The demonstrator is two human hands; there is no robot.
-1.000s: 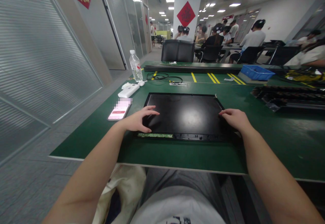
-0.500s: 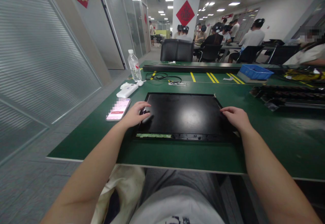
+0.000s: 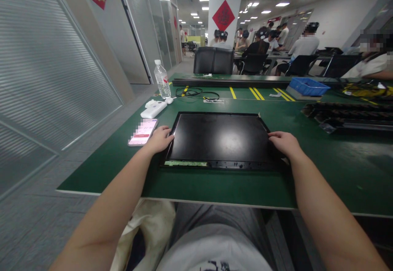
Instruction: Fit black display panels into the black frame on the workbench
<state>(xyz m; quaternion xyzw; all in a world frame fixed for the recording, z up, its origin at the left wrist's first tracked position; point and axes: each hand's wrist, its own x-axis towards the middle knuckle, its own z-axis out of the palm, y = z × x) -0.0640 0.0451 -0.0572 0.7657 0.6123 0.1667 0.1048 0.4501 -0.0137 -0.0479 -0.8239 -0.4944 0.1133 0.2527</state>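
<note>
A black display panel (image 3: 219, 138) lies flat on the green table (image 3: 215, 187), its glossy face up. A green circuit strip (image 3: 186, 163) shows along its near edge at the left. My left hand (image 3: 161, 138) is at the panel's left edge, thumb and fingers closed on the frame. At the right edge, my right hand (image 3: 285, 142) pinches the frame between thumb and fingers. The undersides of the fingers are hidden at both edges.
To the left lie a phone (image 3: 143, 132) and a white device (image 3: 154, 109), with a water bottle (image 3: 161, 79) behind. A black cable (image 3: 193, 93) and a blue tray (image 3: 309, 86) are further back. Dark strips (image 3: 362, 118) lie at right. People sit beyond.
My left hand has drawn back leftward from over the panel's face to its left edge. My right hand and the panel have hardly moved.
</note>
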